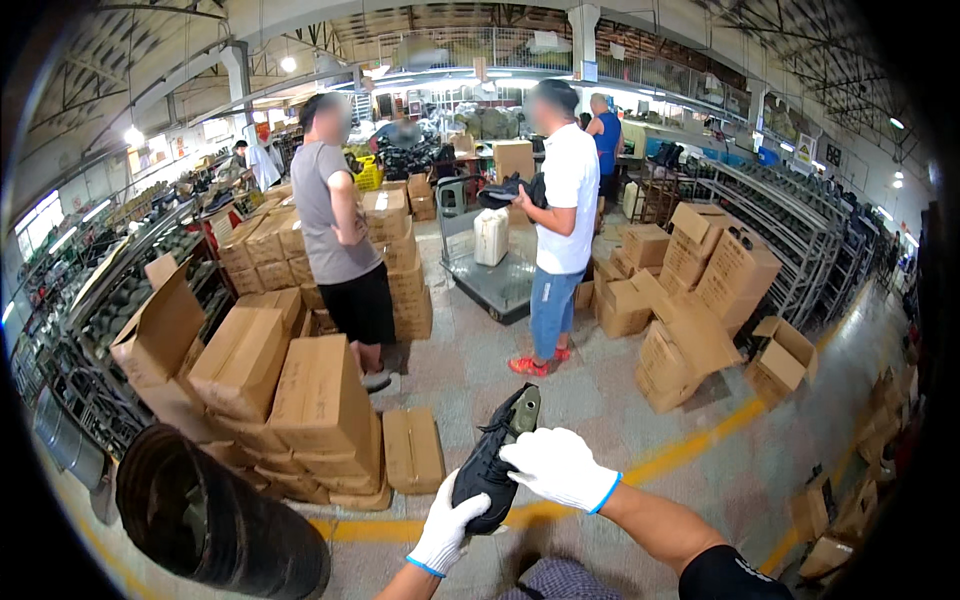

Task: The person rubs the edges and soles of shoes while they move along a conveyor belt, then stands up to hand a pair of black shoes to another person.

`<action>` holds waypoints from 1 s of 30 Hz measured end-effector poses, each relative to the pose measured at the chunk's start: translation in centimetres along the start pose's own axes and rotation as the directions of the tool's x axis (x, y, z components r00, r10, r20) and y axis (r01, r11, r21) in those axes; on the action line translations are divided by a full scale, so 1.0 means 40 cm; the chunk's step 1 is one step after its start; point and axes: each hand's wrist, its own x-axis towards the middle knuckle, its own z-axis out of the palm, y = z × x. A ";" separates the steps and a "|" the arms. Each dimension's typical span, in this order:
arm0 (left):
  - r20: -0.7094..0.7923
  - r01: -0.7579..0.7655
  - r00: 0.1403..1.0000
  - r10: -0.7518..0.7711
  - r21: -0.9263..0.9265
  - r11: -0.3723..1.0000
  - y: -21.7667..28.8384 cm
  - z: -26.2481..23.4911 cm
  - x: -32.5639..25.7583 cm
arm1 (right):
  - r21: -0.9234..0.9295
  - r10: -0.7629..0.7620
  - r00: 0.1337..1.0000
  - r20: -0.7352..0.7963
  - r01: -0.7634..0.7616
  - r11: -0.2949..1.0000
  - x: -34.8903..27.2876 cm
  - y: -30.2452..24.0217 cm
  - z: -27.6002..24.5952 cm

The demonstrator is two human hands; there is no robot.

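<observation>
A black lace-up shoe is held up in front of me, its toe end toward me. Out of its ankle opening shows a dark green shoe last with a round hole near the top. My left hand, in a white knitted glove with a blue cuff, is wrapped round the toe end, thumb across the upper. My right hand, gloved the same way, is closed with bent fingertips on the shoe's side near the opening; its exact grip is partly hidden.
A dark barrel stands at the lower left beside stacked cartons. Two people stand ahead; the one in white holds black shoes near a platform trolley. Open cartons and metal racks line the right.
</observation>
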 end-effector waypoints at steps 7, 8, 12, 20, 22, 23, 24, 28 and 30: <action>0.236 -0.062 0.966 0.106 -0.185 0.981 0.227 0.096 0.582 | 0.534 0.365 0.859 -0.359 -0.131 0.835 0.227 0.470 0.081; 0.300 -0.068 0.946 0.122 -0.187 0.980 0.270 0.087 0.660 | 0.597 0.415 0.842 -0.343 -0.146 0.789 0.235 0.535 0.107; 0.281 -0.210 0.934 0.220 -0.066 0.976 0.405 0.101 0.909 | 0.581 0.556 0.827 0.088 -0.496 0.645 0.188 0.788 0.258; 0.216 -0.438 0.888 0.405 0.133 0.889 0.539 0.023 1.395 | 0.519 0.780 0.467 0.417 -0.827 0.218 0.067 1.043 0.540; 0.189 -0.365 0.921 0.342 0.108 0.925 0.563 0.043 1.495 | 0.543 0.802 0.272 0.531 -0.836 -0.076 0.045 1.054 0.621; 0.203 -0.330 0.930 0.306 0.096 0.939 0.593 0.054 1.543 | 0.556 0.802 0.186 0.568 -0.805 -0.207 0.039 1.069 0.659; 0.222 -0.282 0.940 0.260 0.074 0.957 0.610 0.065 1.584 | 0.496 0.750 0.089 0.655 -0.800 -0.338 -0.044 1.079 0.749; 0.329 -0.177 0.925 0.191 -0.073 0.982 0.697 0.112 1.786 | 0.288 0.755 0.533 0.383 -0.845 0.451 -0.343 1.077 1.083; 0.372 -0.141 0.914 0.161 -0.080 0.987 0.759 0.130 1.861 | 0.313 0.716 0.083 0.693 -0.929 -0.195 -0.256 1.026 1.057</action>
